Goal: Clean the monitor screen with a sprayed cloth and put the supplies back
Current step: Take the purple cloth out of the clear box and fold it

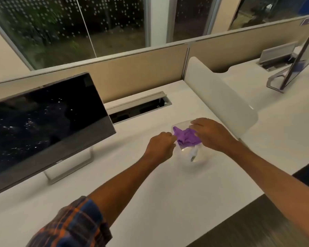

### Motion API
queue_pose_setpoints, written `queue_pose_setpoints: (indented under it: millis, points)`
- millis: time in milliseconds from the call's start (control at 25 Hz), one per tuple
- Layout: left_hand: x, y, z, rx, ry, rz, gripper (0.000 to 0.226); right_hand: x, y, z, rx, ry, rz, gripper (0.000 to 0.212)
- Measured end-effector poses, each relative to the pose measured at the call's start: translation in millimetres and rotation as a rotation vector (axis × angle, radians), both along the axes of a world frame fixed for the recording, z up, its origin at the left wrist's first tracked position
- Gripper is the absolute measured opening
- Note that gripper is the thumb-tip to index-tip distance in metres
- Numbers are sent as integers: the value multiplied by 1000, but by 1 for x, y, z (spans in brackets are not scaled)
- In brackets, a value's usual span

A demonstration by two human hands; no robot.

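— Where is our purple cloth (185, 138)?

— Bunched in the clear tub (202, 160) on the bench (150, 193), to the right of the monitor (43, 125) and well apart from it. Our left hand (161, 145) has its fingers curled, pinching the cloth's left edge at the tub's rim.

— And our right hand (210, 134)?

— It lies over the cloth and the tub's far rim. The fingers are fairly straight, resting rather than grasping, as far as we can see. Something pale and slim lies in the tub under the cloth, probably the spray bottle (193, 154), but it is too blurred for us to be sure.

— Which step are we in?

— We judge it to be either lifting the cloth out to begin or tucking it away. The dark screen shows pale specks that may be only reflections, so we cannot settle which.

— What does the next move call for?

— If we lift, the right hand should steady the light tub so it does not drag along. If we stow, it should press the cloth down inside the rim.
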State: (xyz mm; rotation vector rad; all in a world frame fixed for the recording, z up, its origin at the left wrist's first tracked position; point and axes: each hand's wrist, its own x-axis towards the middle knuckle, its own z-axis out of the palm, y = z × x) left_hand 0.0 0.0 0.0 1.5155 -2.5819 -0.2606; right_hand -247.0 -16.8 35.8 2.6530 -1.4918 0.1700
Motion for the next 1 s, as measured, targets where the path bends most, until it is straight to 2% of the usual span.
queue_pose_setpoints:
  millis: [160, 360, 440, 600, 720, 1000]
  points:
    - [-46, -34, -5, -51, -172, -150, 21, -18, -38, -21, 39, 292, 216, 40]
    - [-80, -68, -18, 81, -416, -222, 33, -23, -77, -49, 193, 591, 366, 42]
    - [-90, -78, -22, 144, -486, -206, 35, -21, -83, -57, 208, 635, 407, 38]
    - [-101, -87, -25, 240, -557, -172, 22, -25, -87, -67, 253, 718, 405, 26]
    - [-103, -89, -27, 265, -552, -159, 20, -27, -87, -70, 235, 727, 398, 19]
    - [-104, -88, -33, 327, -481, -107, 23, -32, -87, -75, 243, 714, 392, 21]
